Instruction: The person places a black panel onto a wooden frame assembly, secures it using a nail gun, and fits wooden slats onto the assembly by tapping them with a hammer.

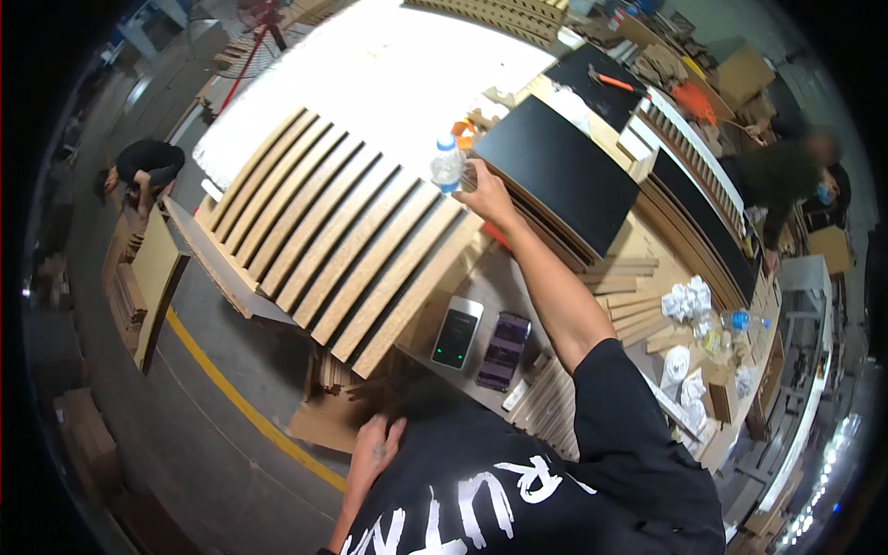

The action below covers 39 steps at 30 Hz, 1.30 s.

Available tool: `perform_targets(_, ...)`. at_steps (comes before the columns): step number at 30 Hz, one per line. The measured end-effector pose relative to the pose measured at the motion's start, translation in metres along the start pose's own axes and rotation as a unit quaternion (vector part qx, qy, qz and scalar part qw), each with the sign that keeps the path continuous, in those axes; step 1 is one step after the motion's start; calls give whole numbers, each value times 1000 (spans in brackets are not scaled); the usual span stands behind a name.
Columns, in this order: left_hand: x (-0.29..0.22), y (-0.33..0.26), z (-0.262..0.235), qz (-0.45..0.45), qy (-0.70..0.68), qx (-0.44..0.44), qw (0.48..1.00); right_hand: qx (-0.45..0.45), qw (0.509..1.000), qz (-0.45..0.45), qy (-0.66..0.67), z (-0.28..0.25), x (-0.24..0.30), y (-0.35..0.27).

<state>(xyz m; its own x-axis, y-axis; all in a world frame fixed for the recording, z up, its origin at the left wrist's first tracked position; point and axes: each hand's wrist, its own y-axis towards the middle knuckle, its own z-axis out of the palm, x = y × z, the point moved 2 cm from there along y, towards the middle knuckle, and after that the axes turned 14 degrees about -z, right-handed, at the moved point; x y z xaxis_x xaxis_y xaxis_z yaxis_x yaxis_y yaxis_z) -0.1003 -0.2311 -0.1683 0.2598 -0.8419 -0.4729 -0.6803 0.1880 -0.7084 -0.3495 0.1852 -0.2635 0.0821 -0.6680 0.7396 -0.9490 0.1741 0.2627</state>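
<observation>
At the far end of my outstretched right arm, my right hand (pixel 487 196) has its thumb and bent fingers at the side of a small clear plastic water bottle (pixel 447 168) with a blue cap. The bottle is upright, beside the far right corner of a row of light wooden strips (pixel 347 217) separated by dark gaps. Close to my body, low on the left, my left hand (pixel 375 446) hangs by my black shirt with its fingers loosely apart and nothing in them. A white handheld device (pixel 458 333) and a purple-patterned phone (pixel 505 350) lie on the grey surface between my arms.
Stacked black panels (pixel 560 176) lie right of the bottle. Further off is an orange-handled hammer (pixel 615 83). Crumpled paper (pixel 686 298) and another bottle (pixel 740 321) sit at the right. One person (pixel 148 171) bends at the left; another (pixel 782 180) stands at the right.
</observation>
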Motion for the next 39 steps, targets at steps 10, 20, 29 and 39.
perform_targets(10,-2,33,35,96,11,59,994,18,992,63,-105,-49,33,-273)
perform_targets(20,-2,48,44,122,29,120,985,145,976,61,-148,-39,60,-316)
perform_targets(29,-5,39,37,51,62,112,990,79,990,61,-104,-38,46,-323)
perform_targets(39,7,56,47,32,85,138,986,81,986,127,-76,-47,58,-314)
